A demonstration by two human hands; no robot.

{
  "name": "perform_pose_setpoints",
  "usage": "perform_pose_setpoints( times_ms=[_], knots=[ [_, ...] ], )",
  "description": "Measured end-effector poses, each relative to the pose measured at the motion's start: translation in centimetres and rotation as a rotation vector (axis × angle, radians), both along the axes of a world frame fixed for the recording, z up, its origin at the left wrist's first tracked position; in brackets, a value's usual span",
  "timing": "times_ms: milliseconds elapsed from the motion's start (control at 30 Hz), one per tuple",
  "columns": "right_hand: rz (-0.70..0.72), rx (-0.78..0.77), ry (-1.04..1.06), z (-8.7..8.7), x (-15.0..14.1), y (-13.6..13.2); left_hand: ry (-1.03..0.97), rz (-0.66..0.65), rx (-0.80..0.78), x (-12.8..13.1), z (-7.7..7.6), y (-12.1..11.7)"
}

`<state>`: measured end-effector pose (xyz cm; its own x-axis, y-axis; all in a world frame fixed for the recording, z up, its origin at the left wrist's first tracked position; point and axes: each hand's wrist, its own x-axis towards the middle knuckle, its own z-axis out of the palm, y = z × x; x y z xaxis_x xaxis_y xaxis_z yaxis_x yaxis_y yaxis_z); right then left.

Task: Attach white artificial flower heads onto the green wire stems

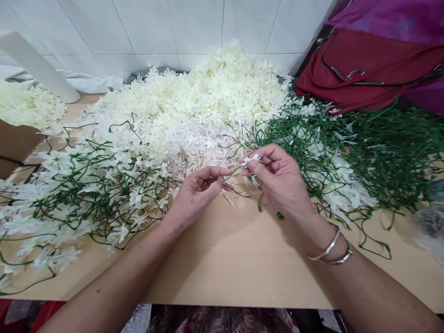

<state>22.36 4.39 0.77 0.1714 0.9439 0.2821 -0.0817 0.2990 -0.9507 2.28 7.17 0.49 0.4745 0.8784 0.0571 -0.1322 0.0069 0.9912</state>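
Observation:
Between thumb and fingers, my right hand [277, 173] pinches a small white artificial flower [252, 159]. My left hand [203, 185] is closed on a thin green plastic stem [235, 171] that runs up toward that flower; whether the two are joined is too small to tell. Just behind my hands lies a heap of thin white stamen-like pieces [194, 143]. To the left of my left hand are white flowers on green stems [93, 189], piled loosely. Beside my right hand spreads a tangle of green stems [294, 129] with some white petals among them.
A big mound of cream flower heads [222, 92] rests against the tiled wall [194, 27]. At the back right a red handbag [367, 69] stands behind dense green stems [398, 148]. A white roll [41, 67] leans at the left. The wooden table [243, 263] ends near my body.

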Motion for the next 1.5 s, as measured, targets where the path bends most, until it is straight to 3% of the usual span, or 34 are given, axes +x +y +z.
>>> perform_pose_setpoints(
  times_ms=[367, 600, 867, 1500],
  knots=[
    [0.067, -0.031, -0.103, 0.0, -1.5, -1.0, -0.025, -0.01, -0.013, 0.5, -0.1, 0.2],
    [0.056, -0.109, 0.043, -0.2, -0.6, -0.4, 0.074, -0.01, 0.036, -0.1, 0.0, 0.3],
    [0.282, -0.242, 0.154, 0.0, -0.3, -0.1, 0.11, 0.115, 0.074, 0.1, 1.0, -0.1],
    [0.273, -0.353, 0.137, -1.1, -0.5, 0.0, 0.108, 0.046, 0.137, 0.2, -0.5, -0.3]
  ],
)
